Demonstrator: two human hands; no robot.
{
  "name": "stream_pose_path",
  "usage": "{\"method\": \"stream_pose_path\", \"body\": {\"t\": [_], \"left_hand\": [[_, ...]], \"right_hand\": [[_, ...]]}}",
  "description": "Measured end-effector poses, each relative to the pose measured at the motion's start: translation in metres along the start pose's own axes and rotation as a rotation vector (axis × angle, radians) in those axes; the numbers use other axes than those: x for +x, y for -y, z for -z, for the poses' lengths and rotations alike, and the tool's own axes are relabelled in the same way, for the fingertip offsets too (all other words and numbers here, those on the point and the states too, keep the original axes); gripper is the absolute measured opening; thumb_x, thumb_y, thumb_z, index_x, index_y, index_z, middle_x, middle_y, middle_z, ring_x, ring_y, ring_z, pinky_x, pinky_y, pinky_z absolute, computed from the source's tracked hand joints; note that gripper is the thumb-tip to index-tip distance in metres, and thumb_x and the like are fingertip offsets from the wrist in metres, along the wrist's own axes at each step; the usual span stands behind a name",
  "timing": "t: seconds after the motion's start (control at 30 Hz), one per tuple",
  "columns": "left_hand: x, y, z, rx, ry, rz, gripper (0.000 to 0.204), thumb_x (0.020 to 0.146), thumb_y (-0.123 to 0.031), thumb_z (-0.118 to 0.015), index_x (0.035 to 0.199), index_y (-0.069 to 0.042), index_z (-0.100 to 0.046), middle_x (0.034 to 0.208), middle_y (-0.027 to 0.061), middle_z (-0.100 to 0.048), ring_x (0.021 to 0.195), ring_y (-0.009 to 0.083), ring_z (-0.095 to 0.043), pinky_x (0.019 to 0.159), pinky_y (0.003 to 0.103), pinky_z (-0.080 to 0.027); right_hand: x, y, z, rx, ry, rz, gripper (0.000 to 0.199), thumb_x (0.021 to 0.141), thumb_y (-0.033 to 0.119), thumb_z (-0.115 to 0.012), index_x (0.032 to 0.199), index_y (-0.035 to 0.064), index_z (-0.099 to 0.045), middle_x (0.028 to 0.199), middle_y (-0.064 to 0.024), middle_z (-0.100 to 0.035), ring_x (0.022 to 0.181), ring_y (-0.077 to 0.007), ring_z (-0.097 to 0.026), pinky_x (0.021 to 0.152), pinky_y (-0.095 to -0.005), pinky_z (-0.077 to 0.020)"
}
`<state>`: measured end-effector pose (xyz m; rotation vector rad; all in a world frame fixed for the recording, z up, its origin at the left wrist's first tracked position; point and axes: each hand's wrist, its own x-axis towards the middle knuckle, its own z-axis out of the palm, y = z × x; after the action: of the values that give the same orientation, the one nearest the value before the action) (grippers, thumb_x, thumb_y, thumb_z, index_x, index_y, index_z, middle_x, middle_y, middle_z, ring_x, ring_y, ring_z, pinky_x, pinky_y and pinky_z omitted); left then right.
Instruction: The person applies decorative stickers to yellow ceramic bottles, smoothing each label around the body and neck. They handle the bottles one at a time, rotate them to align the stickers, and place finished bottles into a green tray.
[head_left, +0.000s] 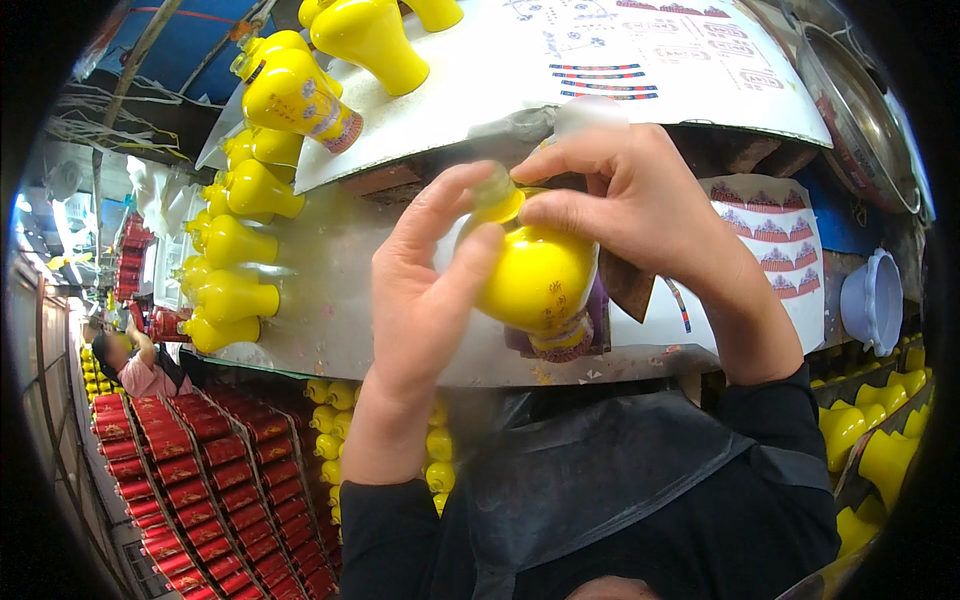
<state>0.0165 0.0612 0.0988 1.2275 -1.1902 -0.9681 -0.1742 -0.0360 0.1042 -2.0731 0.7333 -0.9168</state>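
ok my count: two hands, one left hand point(425, 280) and one right hand point(640, 205). One yellow bottle point(540, 280) between them, one metal basin point(860, 100), one lavender tub point(880, 300), one co-worker point(150, 372). Four striped strips point(600, 76) up top. Red boxes point(230, 480)? Loads, overlapping too much to count, sorry lol

Bright, with white glare at far left, glossy highlights on the yellow vase point(535, 278), curved distortion toward edges.

Workshop, by the look: metal bench point(330, 265), rows of yellow bottles point(240, 241), decal sheet point(770, 235), bulk-stacked red cylinders point(215, 497).
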Motion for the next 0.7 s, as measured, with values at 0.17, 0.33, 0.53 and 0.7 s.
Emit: {"method": "stream_pose_path", "body": {"t": [0.17, 0.33, 0.53, 0.7], "left_hand": [[0.002, 0.002, 0.0, -0.052, 0.022, 0.022, 0.039, 0.095, -0.001, -0.065, 0.134, -0.002, -0.065, 0.125, 0.0053, -0.069, 0.119, 0.0148, -0.059, 0.107, 0.033, -0.044], [0.002, 0.006, 0.001, -0.024, 0.007, 0.005, 0.039, 0.095, -0.001, -0.065, 0.134, -0.002, -0.065, 0.126, 0.0056, -0.069, 0.119, 0.0158, -0.06, 0.107, 0.033, -0.045], [0.002, 0.009, 0.001, -0.044, 0.001, -0.02, 0.039, 0.095, -0.002, -0.066, 0.133, -0.003, -0.066, 0.126, 0.0063, -0.07, 0.119, 0.0161, -0.06, 0.107, 0.034, -0.045], [0.001, 0.007, 0.001, -0.055, 0.011, -0.009, 0.039, 0.095, -0.002, -0.066, 0.133, -0.002, -0.066, 0.125, 0.0072, -0.07, 0.119, 0.016, -0.06, 0.107, 0.034, -0.045]], "right_hand": [[-0.005, 0.01, -0.003, -0.21, -0.075, 0.127, 0.02, 0.085, 0.017, -0.082, 0.096, 0.0013, -0.077, 0.076, -0.0089, -0.071, 0.063, -0.0115, -0.066, 0.057, -0.0259, -0.0494], [-0.002, 0.009, -0.003, -0.294, -0.062, 0.171, 0.018, 0.087, 0.016, -0.08, 0.096, 0.0006, -0.078, 0.078, -0.0106, -0.073, 0.066, -0.0159, -0.069, 0.06, -0.0295, -0.0537], [-0.001, 0.001, -0.001, -0.146, -0.024, 0.131, 0.014, 0.09, 0.011, -0.076, 0.098, -0.0008, -0.078, 0.081, -0.0106, -0.075, 0.07, -0.0168, -0.071, 0.066, -0.0279, -0.0571], [-0.004, 0.004, -0.002, -0.113, -0.041, 0.104, 0.015, 0.087, 0.012, -0.079, 0.097, 0.0003, -0.079, 0.081, -0.0081, -0.074, 0.066, -0.012, -0.066, 0.06, -0.0248, -0.0524]]}}
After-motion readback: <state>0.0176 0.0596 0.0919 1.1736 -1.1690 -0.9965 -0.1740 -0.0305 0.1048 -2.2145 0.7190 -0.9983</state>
